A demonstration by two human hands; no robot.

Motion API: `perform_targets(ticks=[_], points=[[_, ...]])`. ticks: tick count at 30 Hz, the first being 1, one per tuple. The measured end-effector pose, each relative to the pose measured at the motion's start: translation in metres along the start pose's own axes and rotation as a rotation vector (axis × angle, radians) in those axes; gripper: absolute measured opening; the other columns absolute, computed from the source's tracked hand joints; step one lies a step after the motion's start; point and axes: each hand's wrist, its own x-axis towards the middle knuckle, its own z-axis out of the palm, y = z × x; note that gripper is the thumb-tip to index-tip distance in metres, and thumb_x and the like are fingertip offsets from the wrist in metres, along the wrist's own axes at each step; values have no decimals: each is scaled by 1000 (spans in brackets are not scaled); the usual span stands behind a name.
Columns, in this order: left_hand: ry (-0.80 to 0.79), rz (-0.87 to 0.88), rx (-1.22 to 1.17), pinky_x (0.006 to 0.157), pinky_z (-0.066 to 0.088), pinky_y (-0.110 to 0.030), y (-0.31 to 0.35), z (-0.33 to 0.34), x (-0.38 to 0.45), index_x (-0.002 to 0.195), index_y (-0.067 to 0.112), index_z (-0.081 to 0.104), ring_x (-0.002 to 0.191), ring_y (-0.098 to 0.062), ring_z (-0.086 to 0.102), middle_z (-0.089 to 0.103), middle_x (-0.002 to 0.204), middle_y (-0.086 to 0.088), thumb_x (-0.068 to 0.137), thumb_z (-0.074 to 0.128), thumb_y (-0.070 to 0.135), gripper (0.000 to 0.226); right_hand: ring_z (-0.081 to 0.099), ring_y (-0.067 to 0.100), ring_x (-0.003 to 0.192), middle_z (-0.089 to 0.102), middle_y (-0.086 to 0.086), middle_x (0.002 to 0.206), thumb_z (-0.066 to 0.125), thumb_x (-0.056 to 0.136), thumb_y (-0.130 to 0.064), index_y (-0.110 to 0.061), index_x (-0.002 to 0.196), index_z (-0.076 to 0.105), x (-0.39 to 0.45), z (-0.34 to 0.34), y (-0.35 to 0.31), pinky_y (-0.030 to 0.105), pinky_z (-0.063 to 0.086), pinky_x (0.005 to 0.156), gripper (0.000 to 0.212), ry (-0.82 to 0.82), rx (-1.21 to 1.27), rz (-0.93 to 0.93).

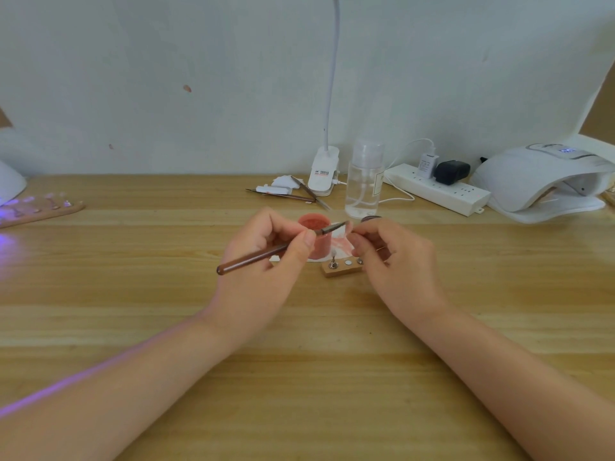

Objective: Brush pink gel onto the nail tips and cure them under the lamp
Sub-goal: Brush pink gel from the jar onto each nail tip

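My left hand (266, 251) pinches a brown-handled brush (253, 257), whose bristle end points right to a small nail tip held in the curled fingers of my right hand (389, 257). The tip itself is mostly hidden by those fingers. Behind the hands stands an open pot of pink gel (316, 234) on a white wipe (339, 246) stained pink. A small wooden block (342, 269) with metal studs lies just in front of the pot. A white curing lamp (539, 181) sits at the far right. Another lamp (10, 184) at the far left glows violet over a wooden strip of nail tips (43, 209).
At the back stand a clear pump bottle (364, 181), a clip-on desk lamp (322, 174), a white power strip (436, 191) with plugs, and spare brushes and tweezers (293, 194) beside cotton pads. The wooden table (299, 377) spreads wide in front of my forearms.
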Motion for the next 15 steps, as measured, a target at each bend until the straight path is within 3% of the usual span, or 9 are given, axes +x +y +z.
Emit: perform_targets(ticks=[5, 10, 15], points=[[-26, 13, -36, 62, 43, -4, 3, -2, -1, 74, -2, 50, 69, 10, 63, 66, 69, 23, 84, 55, -2, 11, 63, 6, 74, 68, -8, 79, 66, 87, -10, -13, 92, 70, 0, -1, 0, 26, 52, 71, 7, -12, 13, 20], [63, -17, -59, 64, 44, -5, 2, -1, 1, 76, 8, 53, 71, 9, 63, 67, 68, 23, 89, 60, 3, 15, 65, 8, 75, 69, -5, 80, 66, 87, -11, -13, 93, 70, 0, -1, -1, 32, 55, 72, 8, -13, 17, 17], [3, -52, -77, 63, 45, -4, 2, 1, -1, 78, 6, 54, 69, 8, 64, 68, 68, 23, 90, 57, 1, 13, 64, 9, 73, 68, -5, 78, 66, 87, -10, -11, 93, 70, -1, -2, -2, 35, 54, 70, 7, -15, 5, 5]])
